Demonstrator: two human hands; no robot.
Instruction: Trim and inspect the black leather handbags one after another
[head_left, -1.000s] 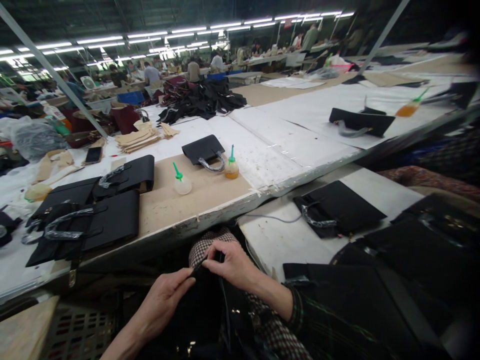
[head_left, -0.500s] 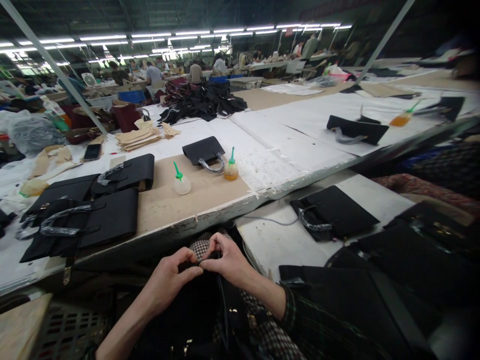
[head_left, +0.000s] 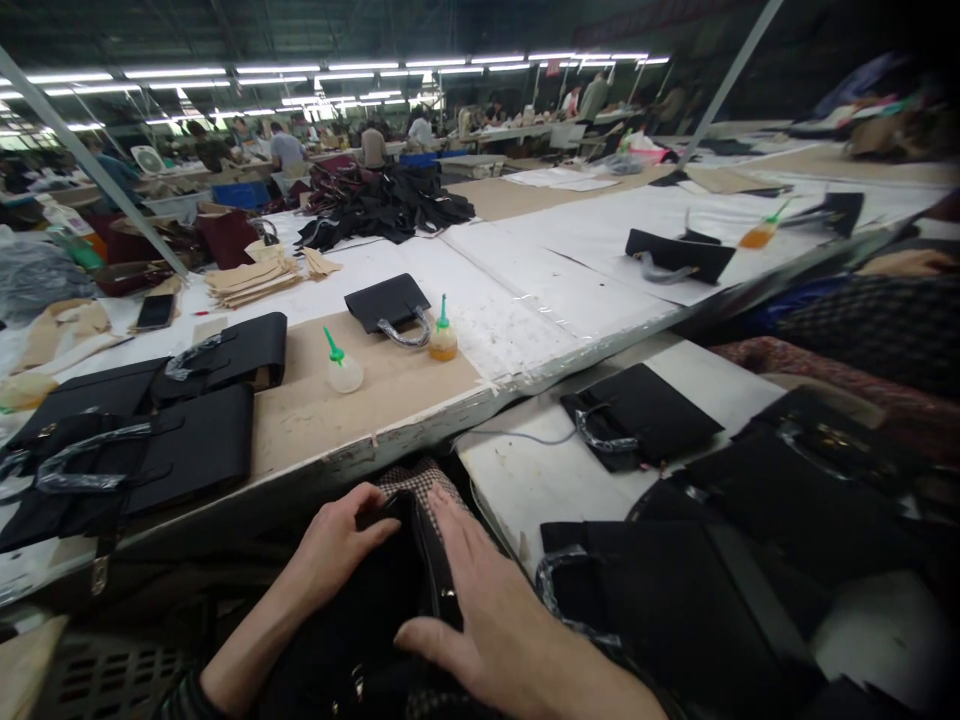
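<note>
Through the head camera I see my left hand (head_left: 341,540) gripping the upper edge of a black bag (head_left: 360,625) between thumb and fingers. My right hand (head_left: 487,590) is open, its fingers stretched out and thumb spread, over the bag's other side. The bag sits in the lap, just below the edge of the bench (head_left: 487,385), with checked cloth (head_left: 415,478) showing beyond it. On the bench, a clear bottle (head_left: 345,375) and an amber bottle (head_left: 443,346), both green-tipped, stand near a small black handbag (head_left: 388,302). To my right, another handbag (head_left: 656,408) lies on a lower white surface (head_left: 510,465).
</note>
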